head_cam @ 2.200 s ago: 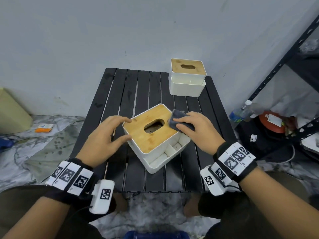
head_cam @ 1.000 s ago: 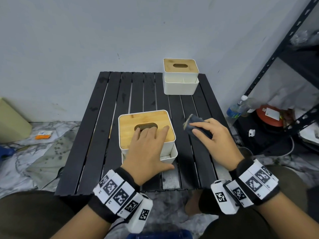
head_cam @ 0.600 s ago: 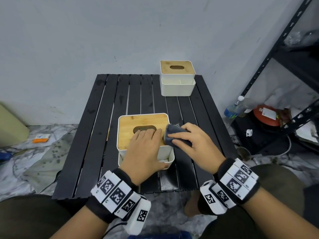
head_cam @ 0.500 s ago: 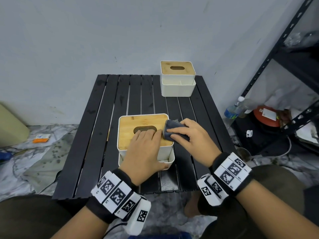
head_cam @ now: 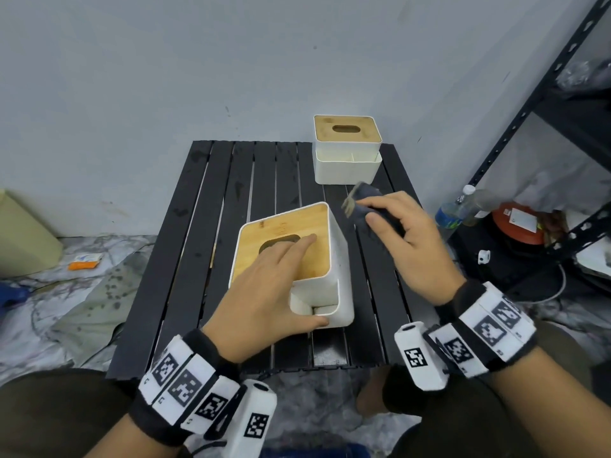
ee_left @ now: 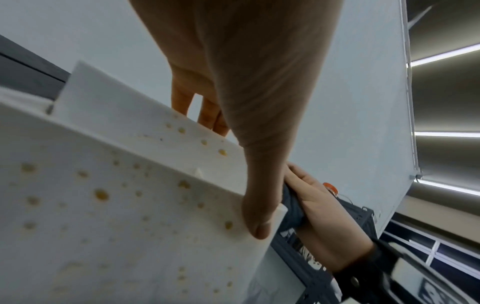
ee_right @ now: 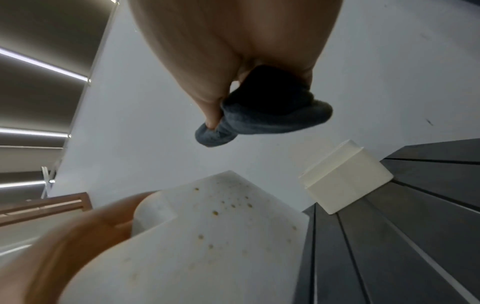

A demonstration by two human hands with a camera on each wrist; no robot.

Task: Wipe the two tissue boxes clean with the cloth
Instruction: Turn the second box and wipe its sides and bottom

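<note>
The near tissue box (head_cam: 337, 259), white with a bamboo lid, stands tilted on the table with its right wall showing. My left hand (head_cam: 281, 279) holds it, fingers flat on the lid and thumb hooked round the front corner. Yellowish spots dot its white wall (ee_left: 116, 205) and also show on the box (ee_right: 221, 236) in the right wrist view. My right hand (head_cam: 390, 226) grips a folded dark grey cloth (head_cam: 365, 196), raised just right of the box and not touching it. The cloth (ee_right: 267, 115) bulges out below the fingers. The far tissue box (head_cam: 347, 150) stands at the table's back right.
The black slatted table (head_cam: 211, 259) stands against a grey wall. A black metal shelf (head_cam: 545, 94) rises at the right, with a water bottle (head_cam: 453, 213) and a red object (head_cam: 515, 223) on the floor beside it. A beige object (head_cam: 23, 236) sits at the left.
My right hand has lifted the cloth off the near box's right edge and moved it back and to the right. The left hand has tipped and turned the box.
</note>
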